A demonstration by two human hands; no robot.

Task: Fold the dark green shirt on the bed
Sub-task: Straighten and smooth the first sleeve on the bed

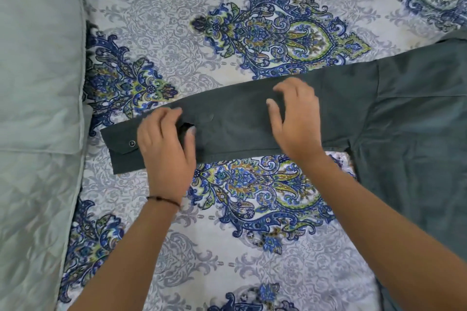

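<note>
Two bare hands rest on one long sleeve [240,118] of the dark green shirt [414,118], which lies on the bed. The body of the shirt is at the right side of the view and runs out of the frame there; the sleeve stretches from it to the left, flat over the patterned bedsheet [252,222], which has blue and green paisley figures on a pale ground.

The left hand [165,145] lies near the cuff [121,149] end of the sleeve. Its fingers are curled down on the cloth and the thumb points to the right, beside a small dark opening in the fabric. I cannot tell if it pinches the cloth or only presses on it. A thin dark cord bracelet [164,200] goes around the left wrist. On the cuff, just left of this hand, a round metal snap button [131,143] shows.

The right hand [295,118] is further along the sleeve, nearer to the shoulder. Its fingers are spread wide and bent a little, with the tips down on the fabric; it grips nothing. The two hands are apart, with a bare piece of sleeve between them.

At the left edge of the view a pale grey-green quilted cover [38,83] lies beside the sheet, close to the cuff.
</note>
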